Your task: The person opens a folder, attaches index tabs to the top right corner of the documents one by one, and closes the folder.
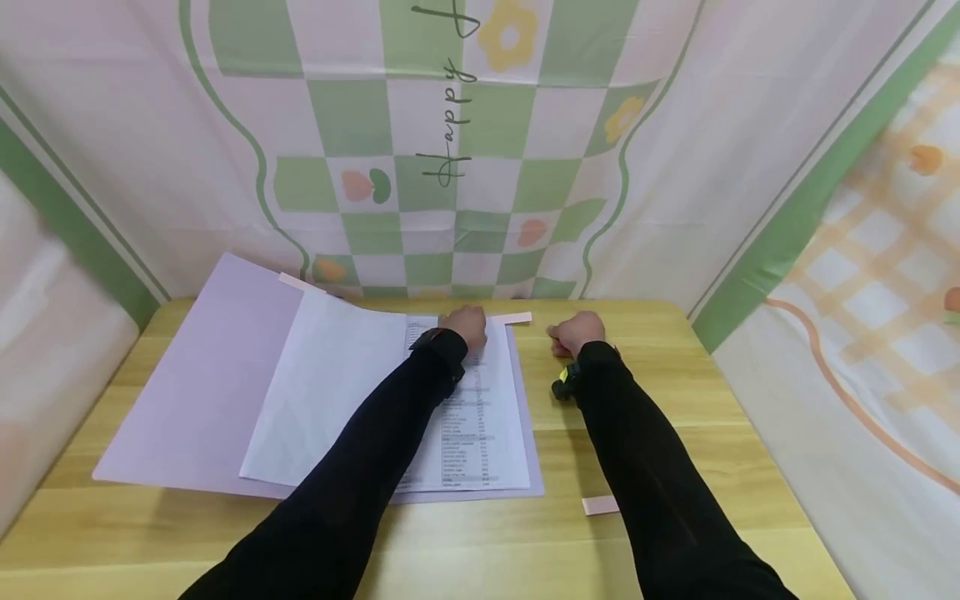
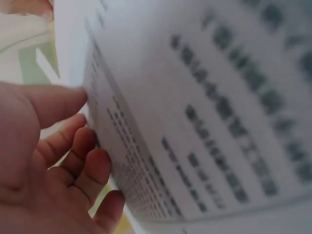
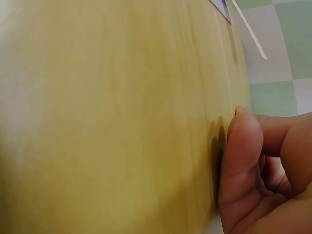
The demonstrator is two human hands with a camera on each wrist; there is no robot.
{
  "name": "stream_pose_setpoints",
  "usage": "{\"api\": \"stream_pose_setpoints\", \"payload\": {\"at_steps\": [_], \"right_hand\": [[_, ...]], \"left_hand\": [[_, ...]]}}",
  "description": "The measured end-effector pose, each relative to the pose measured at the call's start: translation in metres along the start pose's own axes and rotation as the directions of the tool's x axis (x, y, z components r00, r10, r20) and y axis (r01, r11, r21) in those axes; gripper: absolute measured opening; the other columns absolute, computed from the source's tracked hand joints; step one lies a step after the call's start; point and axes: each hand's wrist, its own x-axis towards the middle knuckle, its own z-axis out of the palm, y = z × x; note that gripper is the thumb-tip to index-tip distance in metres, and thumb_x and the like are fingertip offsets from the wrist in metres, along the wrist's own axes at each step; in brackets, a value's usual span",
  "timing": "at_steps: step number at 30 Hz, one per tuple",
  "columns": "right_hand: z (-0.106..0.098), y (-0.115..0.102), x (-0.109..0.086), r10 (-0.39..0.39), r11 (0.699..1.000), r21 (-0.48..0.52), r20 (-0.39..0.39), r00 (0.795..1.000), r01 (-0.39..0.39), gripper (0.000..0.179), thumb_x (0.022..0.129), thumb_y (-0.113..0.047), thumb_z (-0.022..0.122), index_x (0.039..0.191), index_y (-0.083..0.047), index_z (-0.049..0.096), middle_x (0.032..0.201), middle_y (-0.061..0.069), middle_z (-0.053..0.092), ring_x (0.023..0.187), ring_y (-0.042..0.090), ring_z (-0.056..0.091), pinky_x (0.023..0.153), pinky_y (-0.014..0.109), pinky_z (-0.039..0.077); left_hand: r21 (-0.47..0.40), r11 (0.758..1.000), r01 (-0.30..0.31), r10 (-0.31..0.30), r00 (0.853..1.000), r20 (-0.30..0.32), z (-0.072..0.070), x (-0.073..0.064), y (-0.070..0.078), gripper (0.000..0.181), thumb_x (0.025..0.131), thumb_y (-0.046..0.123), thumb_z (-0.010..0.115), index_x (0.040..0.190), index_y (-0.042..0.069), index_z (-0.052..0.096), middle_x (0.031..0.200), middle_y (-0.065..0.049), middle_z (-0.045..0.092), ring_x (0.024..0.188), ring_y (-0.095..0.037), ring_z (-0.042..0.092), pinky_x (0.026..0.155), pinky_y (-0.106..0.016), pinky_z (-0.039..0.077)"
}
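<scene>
A lilac folder (image 1: 195, 375) lies spread on the table with paper inside. My left hand (image 1: 463, 325) is at the top edge of a printed sheet (image 1: 468, 433) with rows of text. In the left wrist view, the thumb and fingertips (image 2: 100, 163) pinch the sheet's edge. A pale pink tab (image 1: 513, 317) sticks out from the page beside that hand. To the right of the folder my right hand (image 1: 577, 332) hovers at the table top, its fingers curled and thumb drawn in. Nothing shows between them.
A blank white page (image 1: 322, 375) is turned over on the left, with another pink tab (image 1: 302, 282) at its top. A loose pink strip (image 1: 600, 505) lies by the right forearm. Patterned cloth (image 1: 480, 192) hangs behind the wooden table (image 1: 645, 533).
</scene>
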Motion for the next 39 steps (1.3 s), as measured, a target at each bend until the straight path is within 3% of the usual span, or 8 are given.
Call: {"api": "stream_pose_setpoints", "payload": {"at_steps": [4,6,13,19,23,27,32,39], "right_hand": [[-0.005,0.009,-0.005,0.026,0.997,0.069,0.031,0.999,-0.028,0.030,0.094,-0.015,0.070,0.102,0.013,0.061,0.054,0.005,0.060,0.046,0.013,0.062,0.050,0.025,0.052],[-0.009,0.014,-0.009,-0.008,0.999,0.052,0.045,0.999,0.006,0.030,0.094,-0.014,0.069,0.104,0.013,0.059,0.055,0.005,0.060,0.046,0.012,0.062,0.051,0.025,0.052],[-0.028,0.029,-0.035,-0.171,0.969,-0.152,0.154,0.973,0.195,0.042,0.100,-0.018,0.063,0.062,-0.006,0.049,0.061,0.008,0.063,0.054,0.020,0.059,0.062,0.030,0.044],[-0.037,0.033,-0.054,-0.172,0.946,-0.238,0.203,0.964,0.219,0.039,0.101,-0.020,0.061,0.065,-0.008,0.050,0.063,0.007,0.062,0.056,0.021,0.059,0.074,0.035,0.046],[-0.036,0.039,-0.070,-0.197,0.913,-0.316,0.213,0.957,0.259,0.033,0.100,-0.021,0.062,0.071,-0.005,0.055,0.065,0.007,0.062,0.058,0.021,0.058,0.072,0.036,0.046],[-0.028,0.048,-0.089,-0.290,0.851,-0.387,0.218,0.932,0.356,0.021,0.097,-0.017,0.064,0.081,-0.006,0.058,0.077,0.007,0.060,0.069,0.023,0.054,0.070,0.037,0.043],[-0.020,0.054,-0.112,-0.407,0.738,-0.476,0.251,0.878,0.478,0.008,0.095,-0.011,0.063,0.091,-0.005,0.061,0.085,0.007,0.059,0.077,0.024,0.054,0.074,0.040,0.045],[-0.015,0.046,-0.149,-0.441,0.618,-0.575,0.312,0.842,0.537,0.018,0.091,-0.014,0.067,0.102,0.000,0.066,0.098,0.014,0.057,0.084,0.025,0.054,0.077,0.043,0.048]], "left_hand": [[0.083,0.996,-0.042,0.040,0.999,0.034,-0.001,-0.021,0.003,0.041,0.093,0.024,0.067,0.131,0.009,0.060,0.129,-0.011,0.053,0.118,-0.028,0.051,0.095,-0.048,0.043],[0.133,0.989,-0.070,0.066,0.997,0.035,-0.001,-0.030,0.005,0.042,0.093,0.023,0.067,0.132,0.010,0.060,0.128,-0.011,0.052,0.117,-0.027,0.051,0.093,-0.046,0.045],[0.289,0.944,-0.161,0.155,0.987,0.046,0.001,-0.053,0.010,0.041,0.100,0.025,0.058,0.137,0.006,0.058,0.134,-0.012,0.055,0.122,-0.027,0.052,0.100,-0.045,0.043],[0.227,0.965,-0.129,0.107,0.989,0.106,0.008,-0.061,0.007,0.068,0.101,0.043,0.053,0.155,0.007,0.033,0.162,-0.011,0.023,0.148,-0.024,0.019,0.116,-0.044,0.019],[0.197,0.972,-0.126,0.111,0.990,0.086,0.018,-0.071,0.005,0.069,0.101,0.046,0.052,0.156,0.009,0.032,0.163,-0.012,0.020,0.149,-0.027,0.016,0.116,-0.047,0.018],[0.239,0.963,-0.120,0.103,0.991,0.081,0.026,-0.091,0.004,0.065,0.099,0.049,0.055,0.153,0.014,0.042,0.159,-0.012,0.030,0.145,-0.033,0.024,0.114,-0.054,0.019],[0.284,0.953,-0.106,0.072,0.989,0.130,0.016,-0.138,0.008,0.059,0.095,0.047,0.059,0.146,0.018,0.052,0.153,-0.012,0.040,0.138,-0.038,0.035,0.111,-0.058,0.021],[0.284,0.943,-0.174,0.136,0.980,0.148,0.012,-0.196,0.004,0.053,0.094,0.046,0.062,0.138,0.017,0.061,0.147,-0.015,0.047,0.134,-0.040,0.041,0.107,-0.056,0.030]]}}
